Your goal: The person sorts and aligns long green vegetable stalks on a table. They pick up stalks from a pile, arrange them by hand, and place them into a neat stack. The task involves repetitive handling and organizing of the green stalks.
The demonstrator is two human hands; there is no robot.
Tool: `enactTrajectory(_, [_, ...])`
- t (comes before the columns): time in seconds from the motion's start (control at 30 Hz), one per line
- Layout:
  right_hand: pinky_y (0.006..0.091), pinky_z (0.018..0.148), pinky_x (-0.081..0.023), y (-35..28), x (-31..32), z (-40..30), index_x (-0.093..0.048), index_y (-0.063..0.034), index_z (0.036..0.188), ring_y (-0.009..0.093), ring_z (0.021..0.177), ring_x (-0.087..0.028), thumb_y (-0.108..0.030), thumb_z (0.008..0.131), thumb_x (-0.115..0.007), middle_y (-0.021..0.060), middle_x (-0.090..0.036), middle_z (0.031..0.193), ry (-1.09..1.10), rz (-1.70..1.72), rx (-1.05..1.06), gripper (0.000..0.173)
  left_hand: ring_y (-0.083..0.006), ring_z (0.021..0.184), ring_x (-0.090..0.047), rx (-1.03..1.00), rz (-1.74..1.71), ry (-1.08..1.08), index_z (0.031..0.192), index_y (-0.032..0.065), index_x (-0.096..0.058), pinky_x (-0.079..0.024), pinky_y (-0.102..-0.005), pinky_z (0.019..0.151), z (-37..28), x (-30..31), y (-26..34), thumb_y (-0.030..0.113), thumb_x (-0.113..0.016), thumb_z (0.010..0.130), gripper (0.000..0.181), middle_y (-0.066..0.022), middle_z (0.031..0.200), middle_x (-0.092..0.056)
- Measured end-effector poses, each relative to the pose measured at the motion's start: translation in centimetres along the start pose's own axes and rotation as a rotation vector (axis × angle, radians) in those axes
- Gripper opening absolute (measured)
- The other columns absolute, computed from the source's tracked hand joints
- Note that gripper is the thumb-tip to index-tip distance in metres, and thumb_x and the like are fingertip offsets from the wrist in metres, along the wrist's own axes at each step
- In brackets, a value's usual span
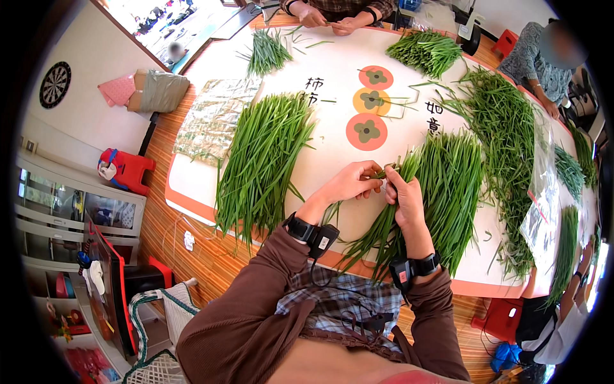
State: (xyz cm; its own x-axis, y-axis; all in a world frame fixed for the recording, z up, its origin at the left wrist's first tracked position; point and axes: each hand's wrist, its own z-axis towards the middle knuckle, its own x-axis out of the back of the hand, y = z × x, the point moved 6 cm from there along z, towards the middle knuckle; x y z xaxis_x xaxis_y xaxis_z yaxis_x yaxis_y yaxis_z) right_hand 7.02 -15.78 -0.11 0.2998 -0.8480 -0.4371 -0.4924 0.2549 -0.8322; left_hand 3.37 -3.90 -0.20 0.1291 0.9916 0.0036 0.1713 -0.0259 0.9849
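Observation:
My right hand (407,199) grips a small bunch of garlic chives (383,240), whose leaves trail down toward the table's front edge. Close beside it, the fingertips of my left hand (355,182) pinch a few green stalks (380,174) near the top of that bunch; exactly which stalks is partly hidden by the fingers. Right of my right hand lies a thick pile of garlic chives (451,192), stem ends away from me. A second large pile (268,158) rests on the left, partly over a patterned sheet (211,120).
The white table (331,144) has an orange border and printed persimmons. A loose heap of greens (503,144) and a clear plastic bag (544,206) lie at the right. Bundles (424,52) (268,53) lie farther back. A person's hands (331,23) work across the table; other people sit at the right.

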Motion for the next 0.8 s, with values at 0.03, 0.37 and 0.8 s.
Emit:
enactTrajectory(0.03, [0.0214,0.041,-0.028,0.0,-0.1,0.0,-0.055,-0.0067,0.076,0.006,0.044,-0.039,-0.017,0.084,-0.063,-0.0037,-0.044,0.054,0.007,-0.004,0.005,0.015,-0.0045,0.055,-0.049,-0.013,0.014,0.001,0.098,0.0017,-0.054,-0.04,-0.0197,0.048,0.0,0.0,-0.1,0.016,-0.055,0.09,0.016,-0.0002,0.073,-0.057])
enactTrajectory(0.37, [0.0222,0.045,-0.035,-0.2,-0.1,0.0,-0.06,-0.0025,0.085,0.007,0.051,-0.045,-0.018,0.085,-0.061,0.0008,-0.056,0.07,0.018,-0.027,0.06,0.016,-0.0055,0.058,-0.05,-0.05,-0.077,0.146,0.094,0.0017,-0.054,-0.041,-0.0204,0.05,0.3,1.3,-0.3,0.02,-0.049,0.093,0.019,0.0004,0.074,-0.055])
enactTrajectory(0.8, [0.0241,0.048,-0.038,0.1,0.7,0.2,-0.052,-0.0045,0.086,0.008,0.049,-0.042,-0.022,0.09,-0.053,-0.0023,-0.042,0.059,0.063,0.257,0.013,0.017,-0.0052,0.066,-0.048,-0.096,-0.21,0.259,0.098,-0.0008,-0.06,-0.041,-0.0209,0.06,0.3,2.0,-0.1,0.014,-0.044,0.093,0.022,0.0021,0.074,-0.053])
